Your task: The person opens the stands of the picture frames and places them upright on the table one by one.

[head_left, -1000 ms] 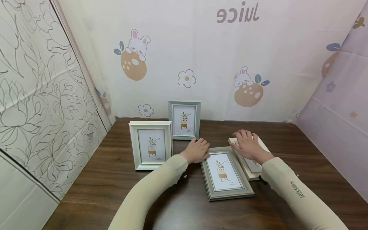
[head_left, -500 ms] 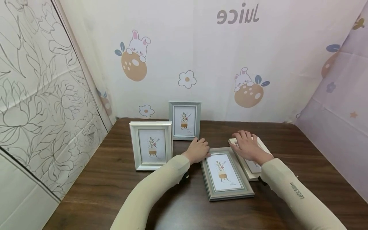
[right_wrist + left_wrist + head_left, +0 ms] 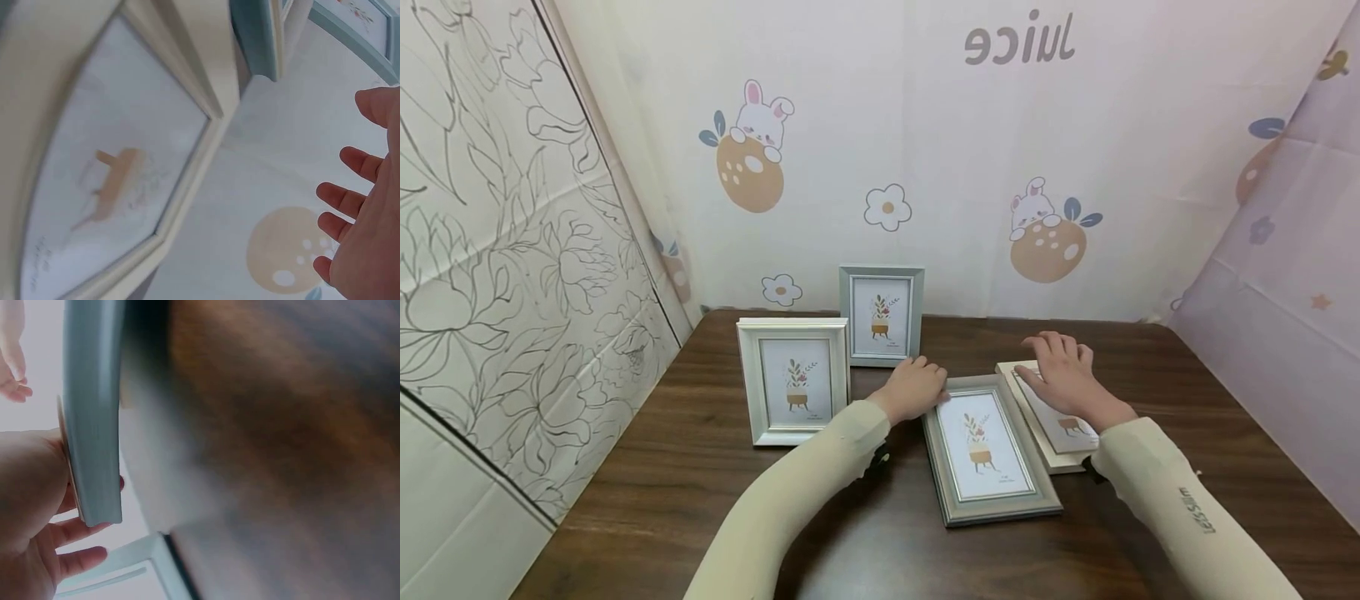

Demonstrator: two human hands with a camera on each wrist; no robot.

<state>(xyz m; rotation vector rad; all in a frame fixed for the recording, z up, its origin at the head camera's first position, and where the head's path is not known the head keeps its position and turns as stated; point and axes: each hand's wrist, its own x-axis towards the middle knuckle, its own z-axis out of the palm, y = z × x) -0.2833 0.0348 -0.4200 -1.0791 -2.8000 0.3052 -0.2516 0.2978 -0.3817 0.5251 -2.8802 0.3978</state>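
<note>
In the head view, a grey-green picture frame (image 3: 951, 467) with a potted-plant print lies face up, its far edge slightly raised. My left hand (image 3: 916, 388) grips its far left corner; the left wrist view shows the fingers (image 3: 84, 561) around the edge of the frame (image 3: 94, 425). To the right, a cream picture frame (image 3: 1060, 461) lies face up, partly under the grey-green one's right side. Over it hovers my right hand (image 3: 1063, 379). In the right wrist view, the right hand (image 3: 365, 231) has spread, relaxed fingers and holds nothing, apart from the cream frame (image 3: 194, 181).
On the left of the dark wooden table (image 3: 647, 500) stands a white picture frame (image 3: 748, 383). Behind it a grey-blue picture frame (image 3: 917, 317) stands against the printed back curtain (image 3: 955, 142). A patterned panel (image 3: 512, 250) borders the left side.
My right hand has lifted off the cream frame and shifted right. The far edge of the grey-green frame has risen a little in my left hand. The standing frames have not moved.
</note>
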